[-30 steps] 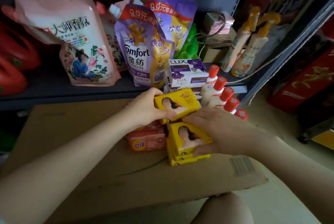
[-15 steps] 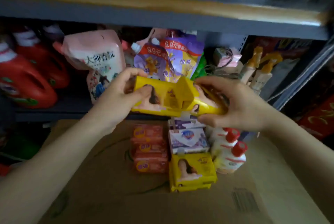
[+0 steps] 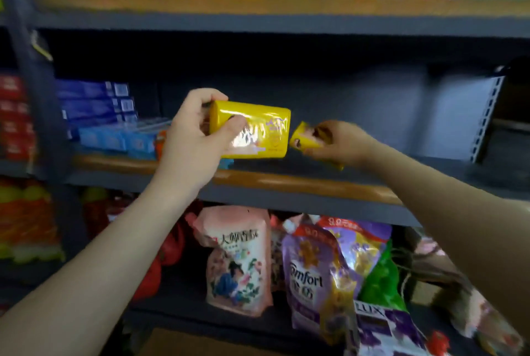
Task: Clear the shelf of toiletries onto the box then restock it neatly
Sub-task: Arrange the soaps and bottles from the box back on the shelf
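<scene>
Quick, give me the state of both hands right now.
Left hand: grips a yellow soap pack, raised in front of the shelf.
Right hand: holds a second yellow soap pack over the shelf.

Shop: stocked shelves (image 3: 286,183) of toiletries

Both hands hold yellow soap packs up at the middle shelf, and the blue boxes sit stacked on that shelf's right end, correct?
Not quite: the head view shows the blue boxes stacked at the left end of the middle shelf. Left hand and right hand each hold a yellow soap pack.
</scene>
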Available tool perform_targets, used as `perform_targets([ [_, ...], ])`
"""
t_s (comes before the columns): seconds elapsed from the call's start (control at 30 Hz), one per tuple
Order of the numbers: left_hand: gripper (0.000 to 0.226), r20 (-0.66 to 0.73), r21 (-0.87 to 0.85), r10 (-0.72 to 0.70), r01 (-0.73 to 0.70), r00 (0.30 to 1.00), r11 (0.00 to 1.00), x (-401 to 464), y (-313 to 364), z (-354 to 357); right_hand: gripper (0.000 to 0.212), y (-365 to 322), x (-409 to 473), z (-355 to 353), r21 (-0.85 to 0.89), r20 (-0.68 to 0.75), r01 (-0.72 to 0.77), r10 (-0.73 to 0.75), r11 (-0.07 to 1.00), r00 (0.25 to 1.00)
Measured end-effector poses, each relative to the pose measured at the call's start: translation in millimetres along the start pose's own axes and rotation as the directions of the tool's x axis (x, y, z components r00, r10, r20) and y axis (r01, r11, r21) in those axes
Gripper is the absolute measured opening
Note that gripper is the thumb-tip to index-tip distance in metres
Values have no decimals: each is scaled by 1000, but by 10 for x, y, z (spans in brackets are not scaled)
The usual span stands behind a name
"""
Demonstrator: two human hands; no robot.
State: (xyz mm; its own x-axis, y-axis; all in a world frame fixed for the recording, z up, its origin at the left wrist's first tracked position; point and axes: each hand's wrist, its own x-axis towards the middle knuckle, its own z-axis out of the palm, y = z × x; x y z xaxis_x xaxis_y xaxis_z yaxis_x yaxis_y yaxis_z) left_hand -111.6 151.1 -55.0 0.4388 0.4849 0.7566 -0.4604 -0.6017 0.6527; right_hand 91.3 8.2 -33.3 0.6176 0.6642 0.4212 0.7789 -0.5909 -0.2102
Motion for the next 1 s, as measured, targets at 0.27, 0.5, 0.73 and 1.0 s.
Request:
perform_targets([
  [0.27,23,61,78,-87,82,994,994,446,-420,-298,80,-187,843,566,-236,261,-31,94,971,961],
  [0.5,22,73,52,-143,140,987,989,525,-678,-347,54,-297,1064,743,-24,324,123,-108,992,940],
  [0.73,21,87,15,-114,113,990,994,647,-643,-86,32,-510,318,229,762,-1,223,-344,608,939],
  [1.0,45,263,313,24,-109,964,943,609,-598,97,80,-390,212,173,280,-234,408,-351,869,907],
])
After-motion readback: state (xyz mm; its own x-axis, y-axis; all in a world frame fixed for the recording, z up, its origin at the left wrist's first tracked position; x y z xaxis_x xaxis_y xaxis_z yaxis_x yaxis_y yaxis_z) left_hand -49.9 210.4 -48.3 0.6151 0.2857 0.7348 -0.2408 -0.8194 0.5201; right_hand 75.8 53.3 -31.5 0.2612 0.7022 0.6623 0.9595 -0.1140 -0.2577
